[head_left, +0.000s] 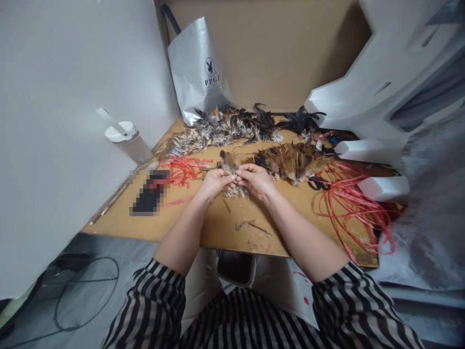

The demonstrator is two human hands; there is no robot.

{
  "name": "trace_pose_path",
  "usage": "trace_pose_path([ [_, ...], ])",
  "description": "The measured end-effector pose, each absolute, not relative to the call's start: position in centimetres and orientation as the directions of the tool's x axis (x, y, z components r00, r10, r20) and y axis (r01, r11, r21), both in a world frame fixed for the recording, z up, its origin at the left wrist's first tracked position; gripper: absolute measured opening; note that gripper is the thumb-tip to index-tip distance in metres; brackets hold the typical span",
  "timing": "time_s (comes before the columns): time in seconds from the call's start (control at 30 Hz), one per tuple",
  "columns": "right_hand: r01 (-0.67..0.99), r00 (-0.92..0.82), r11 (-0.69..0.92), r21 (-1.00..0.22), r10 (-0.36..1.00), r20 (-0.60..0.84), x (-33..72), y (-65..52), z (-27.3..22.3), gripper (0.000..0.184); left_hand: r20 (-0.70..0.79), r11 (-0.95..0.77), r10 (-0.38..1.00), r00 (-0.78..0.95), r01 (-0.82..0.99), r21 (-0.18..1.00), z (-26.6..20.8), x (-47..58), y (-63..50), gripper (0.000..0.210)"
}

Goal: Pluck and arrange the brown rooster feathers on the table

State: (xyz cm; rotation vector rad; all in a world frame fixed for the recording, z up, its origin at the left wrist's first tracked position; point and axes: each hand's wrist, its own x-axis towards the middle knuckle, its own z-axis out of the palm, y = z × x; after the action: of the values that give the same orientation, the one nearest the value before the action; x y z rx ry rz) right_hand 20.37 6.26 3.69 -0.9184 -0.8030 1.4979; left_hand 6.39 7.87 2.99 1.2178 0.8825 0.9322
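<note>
From where I stand, both hands meet over the table, pinching a small tuft of brown and grey feathers [228, 162] between thumbs and fingertips. The left hand [219, 183] grips it from its side, the right hand [255, 178] from the other, and the feather tips rise just beyond the fingers. More pale, fluffy feathers [235, 192] lie right under the hands. Just past the right hand sits a heap of golden-brown feathers [292, 159], with black-handled scissors [318, 182] near its end and a tangle of red plastic strips [348, 203] beside those. Near the left hand are short red strips [181, 169] and a dark, blurred-out rectangle [149, 194].

The tabletop [214, 232] is yellowish wood, littered with stray bits; a long mottled feather pile [232, 127] runs along the back, against a tan panel [276, 48]. A white wall [72, 97] closes the left side.

A lidded tumbler [131, 143] stands by that wall, its contents unclear to me. Behind the pile, a silver "PPGZ" bag [196, 68] leans upright; I can't see inside.
</note>
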Motion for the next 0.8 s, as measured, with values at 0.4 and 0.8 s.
trace_pose_path([
  [0.4, -0.418, -0.077, -0.133, -0.899, 0.991, -0.111, 20.64, 6.27, 3.83, 0.016, -0.036, 0.088, 0.919, 0.392, -0.115, 0.989, 3.18, 6.26, 7.80, 0.024],
  [0.8, -0.465, -0.091, -0.172, -0.868, 0.985, -0.147, 20.40, 6.44, 3.15, 0.026, -0.093, 0.159, 0.916, 0.390, -0.140, 0.977, 2.75, 6.38, 7.87, 0.021],
])
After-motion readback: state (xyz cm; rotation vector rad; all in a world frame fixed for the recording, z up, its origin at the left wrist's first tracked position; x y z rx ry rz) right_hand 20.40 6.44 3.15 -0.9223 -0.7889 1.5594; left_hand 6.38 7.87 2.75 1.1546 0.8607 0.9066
